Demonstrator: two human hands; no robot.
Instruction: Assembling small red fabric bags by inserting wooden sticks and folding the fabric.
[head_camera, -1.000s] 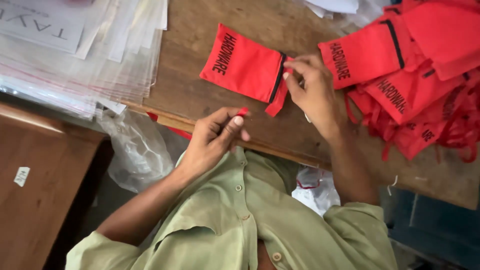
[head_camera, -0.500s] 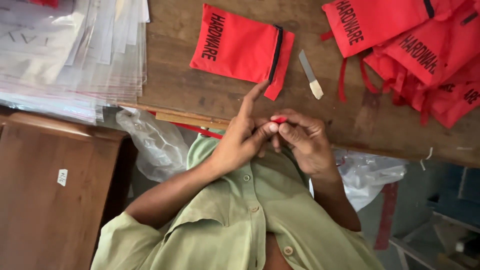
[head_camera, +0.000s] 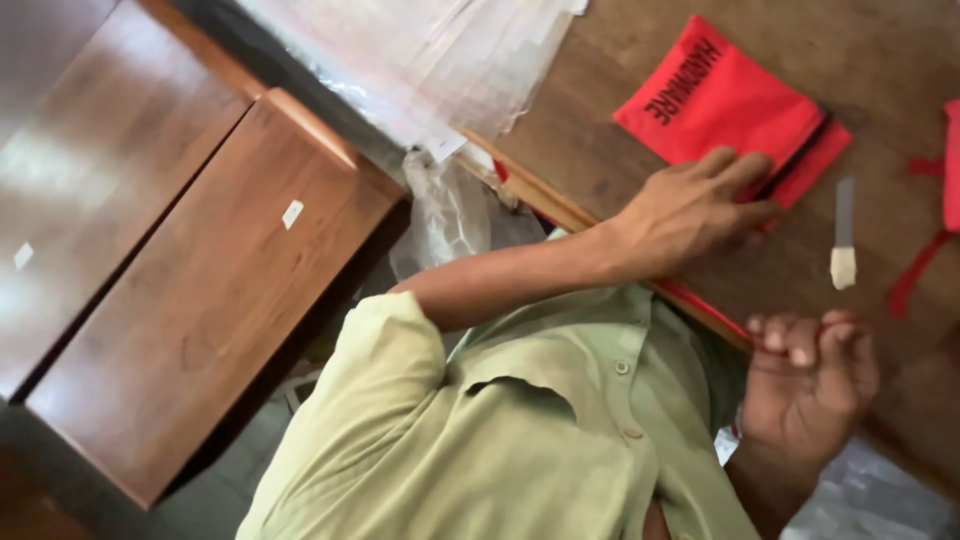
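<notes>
Left hand (head_camera: 690, 210) has now moved flat onto the red pouch (head_camera: 720, 100) on the tabletop (head_camera: 600, 160), while right hand (head_camera: 805, 380) stays curled, maybe pinching something red.

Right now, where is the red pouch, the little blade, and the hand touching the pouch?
red pouch (head_camera: 715, 95): head view, on its flat cloth face.
little blade (head_camera: 845, 212): head view, on the grey metal strip.
left hand (head_camera: 685, 210): head view, on the back of the hand.

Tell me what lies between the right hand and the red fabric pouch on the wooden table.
The left hand already rests on the red fabric pouch. Between the right hand and that pouch lies only bare wooden table; a small flat blade with a pale handle lies off to the side, not across the path.
</notes>
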